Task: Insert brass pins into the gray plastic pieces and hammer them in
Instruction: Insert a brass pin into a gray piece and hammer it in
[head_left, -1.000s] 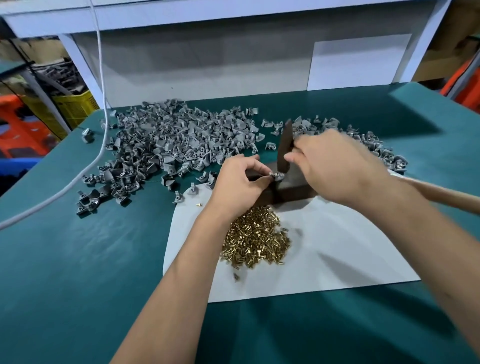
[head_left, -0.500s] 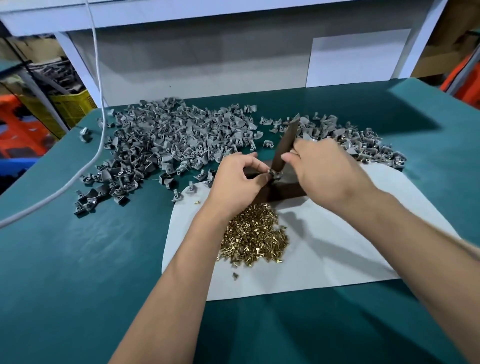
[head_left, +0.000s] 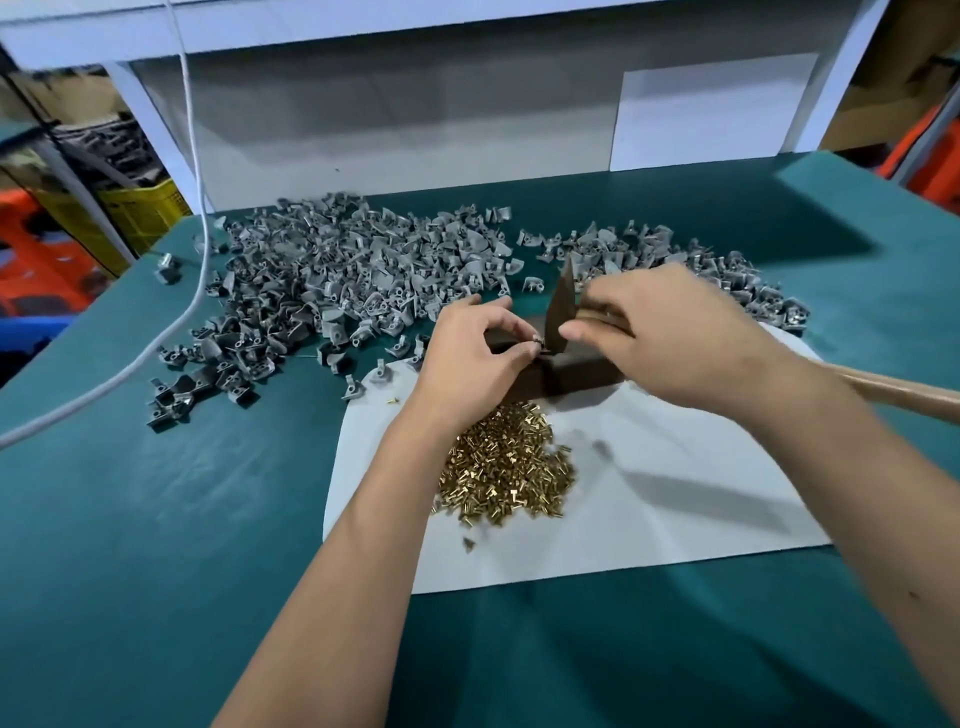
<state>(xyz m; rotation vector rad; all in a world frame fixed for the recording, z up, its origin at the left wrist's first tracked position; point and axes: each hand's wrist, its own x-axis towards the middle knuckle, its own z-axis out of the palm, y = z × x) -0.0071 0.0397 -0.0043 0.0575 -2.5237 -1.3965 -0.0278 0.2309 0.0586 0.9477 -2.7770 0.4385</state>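
Left hand pinches a small gray plastic piece against the dark metal block, grip clamped tight on it. Right hand is wrapped round the hammer, head touching the piece, wooden handle running off right. Brass pins sit heaped on the white sheet, just below the block. Gray pieces pile across the green bench behind.
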